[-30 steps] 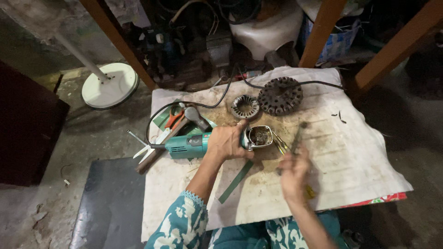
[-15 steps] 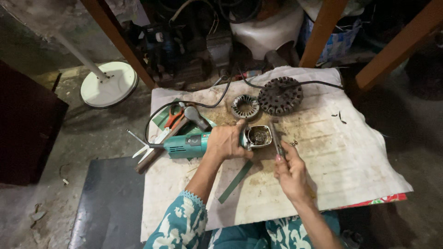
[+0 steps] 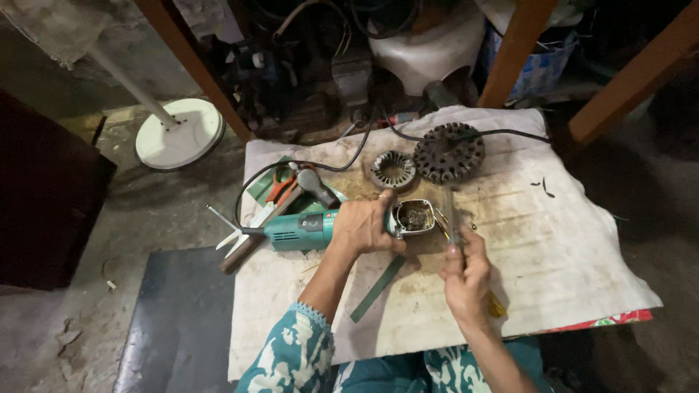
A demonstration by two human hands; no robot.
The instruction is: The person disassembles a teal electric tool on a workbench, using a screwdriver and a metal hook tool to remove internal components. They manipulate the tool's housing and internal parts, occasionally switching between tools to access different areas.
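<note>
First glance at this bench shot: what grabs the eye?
The teal angle grinder at mid-table, its open gear head gripped by the left hand. The right hand holds a thin metal tool upright just beside that head. Behind them, near the table's far edge, sit a small stator ring and a bigger dark toothed stator core.

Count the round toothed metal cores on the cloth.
2. The small core lies above the left hand; the large core sits right beside it, near the cloth's far edge. Others may be hidden in the clutter.
</note>
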